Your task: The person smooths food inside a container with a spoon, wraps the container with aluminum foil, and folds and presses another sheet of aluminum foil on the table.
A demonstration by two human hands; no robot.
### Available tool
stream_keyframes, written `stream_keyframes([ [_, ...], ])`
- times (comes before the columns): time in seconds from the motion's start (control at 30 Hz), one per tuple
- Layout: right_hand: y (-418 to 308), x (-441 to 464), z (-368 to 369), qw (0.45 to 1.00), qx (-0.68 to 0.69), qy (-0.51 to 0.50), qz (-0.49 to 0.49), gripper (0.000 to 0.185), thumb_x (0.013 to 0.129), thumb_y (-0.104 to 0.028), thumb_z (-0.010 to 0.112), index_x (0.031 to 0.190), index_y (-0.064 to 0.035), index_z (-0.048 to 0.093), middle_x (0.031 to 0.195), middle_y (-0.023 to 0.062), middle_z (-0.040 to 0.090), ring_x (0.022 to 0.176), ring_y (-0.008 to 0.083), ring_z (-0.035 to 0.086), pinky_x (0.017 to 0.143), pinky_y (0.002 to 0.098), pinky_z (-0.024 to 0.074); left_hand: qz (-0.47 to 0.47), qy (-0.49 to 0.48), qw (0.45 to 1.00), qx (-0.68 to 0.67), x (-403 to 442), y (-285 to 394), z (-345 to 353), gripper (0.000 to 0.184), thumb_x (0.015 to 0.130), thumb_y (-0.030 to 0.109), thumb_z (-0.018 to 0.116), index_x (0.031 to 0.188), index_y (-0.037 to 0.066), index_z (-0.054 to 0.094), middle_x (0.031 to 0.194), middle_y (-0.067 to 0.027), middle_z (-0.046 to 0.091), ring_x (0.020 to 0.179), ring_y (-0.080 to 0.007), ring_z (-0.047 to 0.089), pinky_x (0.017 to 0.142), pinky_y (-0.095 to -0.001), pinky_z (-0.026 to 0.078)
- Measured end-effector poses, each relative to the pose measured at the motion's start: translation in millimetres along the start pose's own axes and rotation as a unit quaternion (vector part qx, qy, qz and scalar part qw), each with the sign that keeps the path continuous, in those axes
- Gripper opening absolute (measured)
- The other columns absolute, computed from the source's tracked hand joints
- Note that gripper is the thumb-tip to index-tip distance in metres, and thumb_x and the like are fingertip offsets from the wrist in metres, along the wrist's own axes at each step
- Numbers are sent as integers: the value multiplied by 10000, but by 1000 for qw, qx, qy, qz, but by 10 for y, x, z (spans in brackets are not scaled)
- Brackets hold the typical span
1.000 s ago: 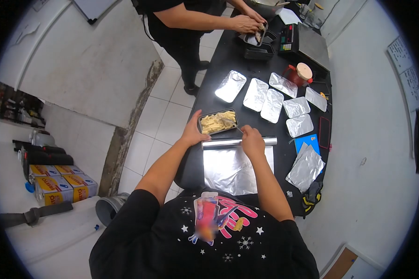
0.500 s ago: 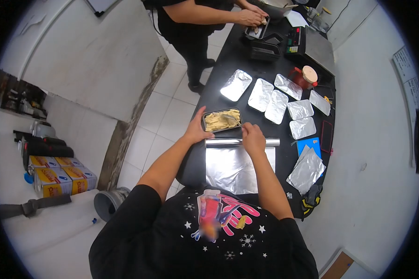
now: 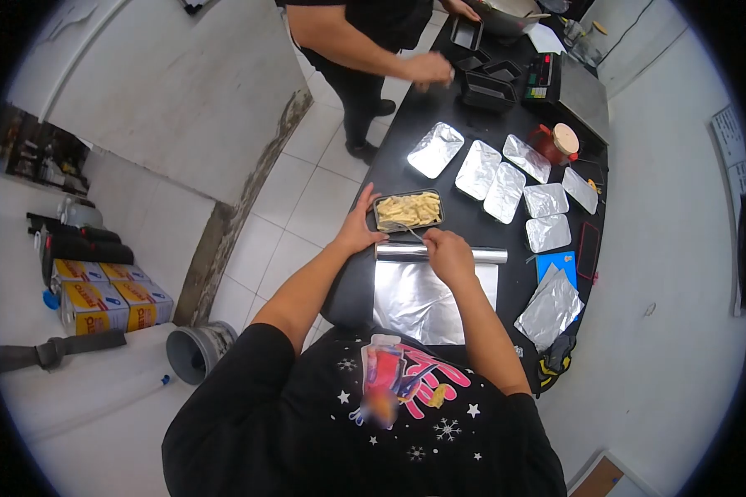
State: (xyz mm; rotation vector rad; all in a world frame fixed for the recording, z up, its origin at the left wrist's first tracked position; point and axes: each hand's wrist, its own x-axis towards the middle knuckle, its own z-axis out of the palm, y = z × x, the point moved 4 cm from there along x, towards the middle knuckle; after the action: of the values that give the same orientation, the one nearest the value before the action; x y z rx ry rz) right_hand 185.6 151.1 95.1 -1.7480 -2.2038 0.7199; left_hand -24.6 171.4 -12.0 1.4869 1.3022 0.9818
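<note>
A small black rectangular tray (image 3: 443,220) full of pale yellow pieces that look like pasta (image 3: 409,209) sits near the table's left edge. My left hand (image 3: 358,229) grips its left end, thumb on the near side and fingers at the far corner. In my right hand (image 3: 451,258) is the handle of a thin metal utensil (image 3: 415,235); its head rests on the near-left part of the food, and whether it is a fork or spoon is unclear. Just below the tray lies a foil roll (image 3: 491,256), its unrolled sheet (image 3: 419,302) spread toward me under my right forearm.
Several foil-covered trays (image 3: 478,170) stand to the right. Beyond are empty black trays (image 3: 487,91), a scale (image 3: 584,103), a red jug (image 3: 547,145) and a co-worker's hand (image 3: 428,69). Cut foil sheets (image 3: 549,311) and a phone (image 3: 588,251) lie at the right edge.
The utensil has moved from the right part of the food to the near-left part, with my right hand lower on it. The co-worker's hand has left the far tray and is blurred by motion.
</note>
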Motion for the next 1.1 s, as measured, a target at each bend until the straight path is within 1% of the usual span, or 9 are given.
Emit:
stream_keyframes([
  [0.13,-109,50,22,1000,-23,-8,-9,125,855,-194,564,889,-124,662,837,133,637,809,327,620,713,439,486,7,4,1000,-12,-2,-7,3,1232,532,-15,829,1471,119,42,1412,-186,393,1283,-314,427,1076,-337,325],
  [0.33,-184,163,121,995,-96,-22,-25,152,859,-191,543,883,-101,663,857,123,651,806,312,634,701,433,501,-2,6,1000,-14,-6,-19,-6,1235,523,-16,833,1471,116,52,1412,-171,401,1281,-305,431,1069,-336,338],
  [0.43,-219,202,112,993,-117,-30,-6,148,853,-179,543,883,-105,668,870,133,656,799,318,640,697,432,508,5,9,1000,-20,0,-30,-3,1231,523,-20,831,1471,114,58,1411,-172,401,1279,-301,433,1070,-335,336],
  [0.63,-206,279,140,988,-152,-33,-3,139,848,-190,555,873,-122,674,864,137,651,775,318,645,675,429,512,1,6,1000,-10,1,-10,-9,1215,527,-26,828,1470,110,75,1409,-177,401,1285,-293,426,1078,-329,325],
  [0.73,-245,243,-29,989,-148,-3,-5,130,848,-195,564,877,-127,671,856,129,631,758,316,645,664,429,513,-6,-3,999,-32,0,-4,-18,1204,527,-24,830,1468,105,90,1409,-182,398,1295,-286,415,1082,-327,319],
  [0.83,-204,253,-45,991,-128,46,-10,120,849,-198,571,880,-131,666,856,121,611,745,314,642,654,430,512,-5,-1,1000,-28,-2,2,-12,1198,526,-22,835,1467,101,104,1411,-186,393,1300,-282,408,1084,-326,315],
  [0.93,-127,275,45,989,-144,33,-6,110,849,-197,576,872,-130,660,857,119,605,735,316,638,641,426,509,-7,-6,1000,-27,5,3,-14,1196,525,-16,840,1467,101,112,1413,-184,392,1299,-282,409,1085,-326,314],
  [1.03,-135,211,2,992,-113,57,-18,105,846,-203,581,858,-129,654,852,117,598,732,318,632,630,425,504,-10,-4,999,-41,3,-29,-19,1190,522,-13,843,1465,98,125,1411,-184,394,1297,-286,410,1084,-326,316],
  [1.1,-102,199,41,992,-115,52,-24,91,839,-197,592,855,-132,653,847,109,592,734,311,629,628,422,502,-9,-4,999,-33,-6,-48,-21,1191,519,-12,844,1464,93,127,1413,-183,392,1296,-288,411,1085,-329,317],
])
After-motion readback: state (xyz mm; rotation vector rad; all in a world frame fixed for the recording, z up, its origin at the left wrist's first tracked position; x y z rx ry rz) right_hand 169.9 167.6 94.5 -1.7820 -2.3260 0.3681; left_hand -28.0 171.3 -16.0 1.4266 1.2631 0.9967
